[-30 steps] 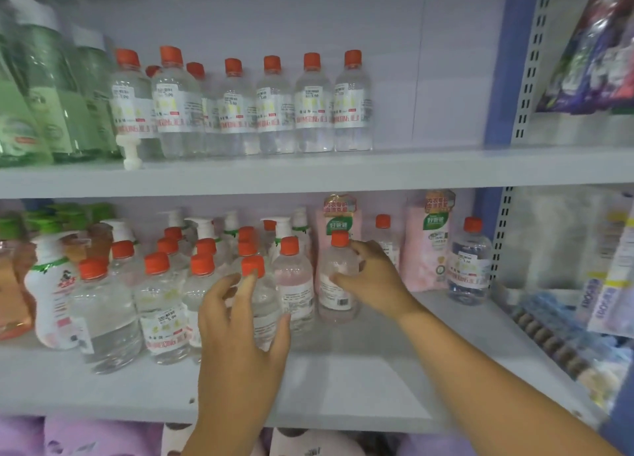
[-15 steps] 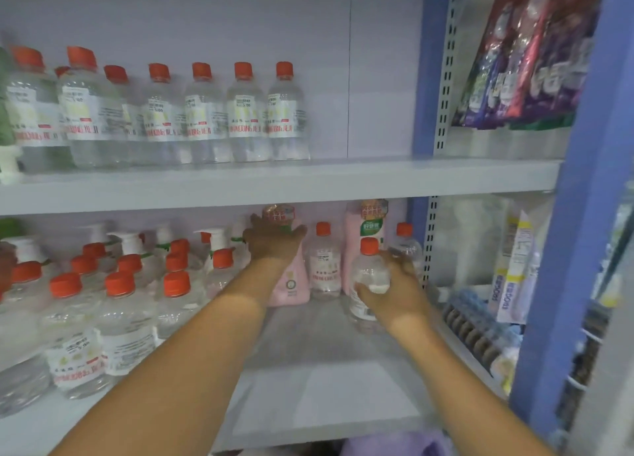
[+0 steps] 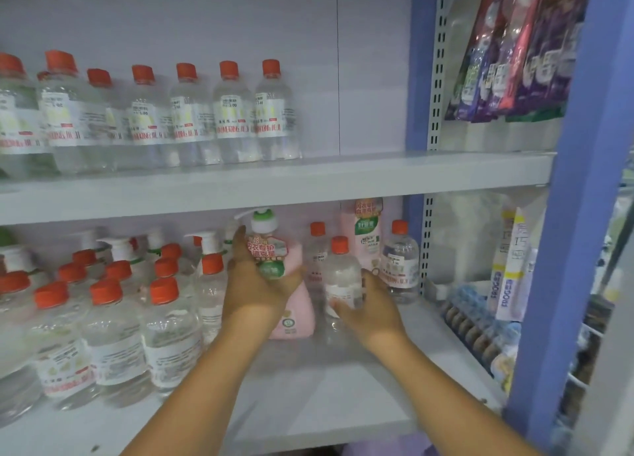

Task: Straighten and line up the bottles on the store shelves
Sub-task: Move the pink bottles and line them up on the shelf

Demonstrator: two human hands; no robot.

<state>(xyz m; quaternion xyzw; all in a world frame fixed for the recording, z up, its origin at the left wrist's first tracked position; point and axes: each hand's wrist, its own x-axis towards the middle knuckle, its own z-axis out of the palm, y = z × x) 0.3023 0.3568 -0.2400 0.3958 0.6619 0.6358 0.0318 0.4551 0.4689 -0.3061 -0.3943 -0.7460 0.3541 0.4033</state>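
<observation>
On the lower shelf [image 3: 343,407] my left hand [image 3: 255,284] grips a pink pump bottle [image 3: 295,304] with a white and green pump top, pulled toward the shelf's front. Right beside it my right hand [image 3: 368,310] holds a clear bottle with an orange cap [image 3: 341,277], upright. Behind stand another clear bottle [image 3: 315,250], a second pink bottle [image 3: 365,236] and a clear bottle at the far right [image 3: 399,260]. To the left, several clear orange-capped bottles [image 3: 113,328] stand in rows. The upper shelf [image 3: 274,181] carries a row of the same clear bottles [image 3: 192,116].
White pump bottles [image 3: 206,246] stand behind the lower rows. A blue upright post [image 3: 569,215] borders the shelf bay on the right. Purple and red packets [image 3: 521,51] hang at top right, and boxed goods [image 3: 507,267] fill the neighbouring bay.
My left hand has drawn the pink pump bottle forward from the back of the shelf. My right hand has shifted its clear bottle left toward the pink one. The camera has moved closer.
</observation>
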